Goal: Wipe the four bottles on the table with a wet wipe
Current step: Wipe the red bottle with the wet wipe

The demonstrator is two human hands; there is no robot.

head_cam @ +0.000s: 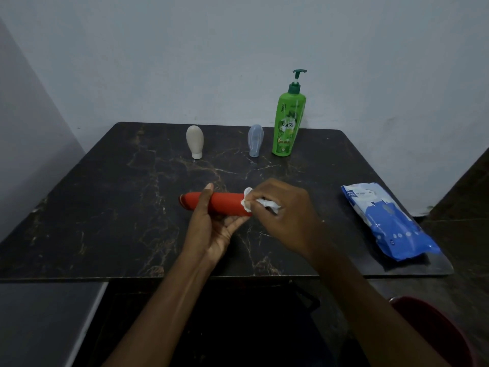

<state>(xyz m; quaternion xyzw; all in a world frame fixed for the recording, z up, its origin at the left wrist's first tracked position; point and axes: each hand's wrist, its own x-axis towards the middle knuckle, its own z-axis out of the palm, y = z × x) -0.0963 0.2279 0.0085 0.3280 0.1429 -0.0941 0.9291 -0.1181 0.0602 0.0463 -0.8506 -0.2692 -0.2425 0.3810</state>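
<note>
Left hand [211, 229] clasped red bottle [225, 206] held sideways over table [105, 207], thumb across top, fingers beneath. Right hand [285, 218] pinched crumpled wet wipe [260, 203] against bottle's right end, just beside left grip. Beyond grip, well apart: beige bottle [195, 141] and blue-grey bottle [255, 140] standing on caps, green pump bottle [288, 123] upright. Contents of all four not discernible. Blue wipes pack [389, 221] lay right of wiping hand, apart.
</note>
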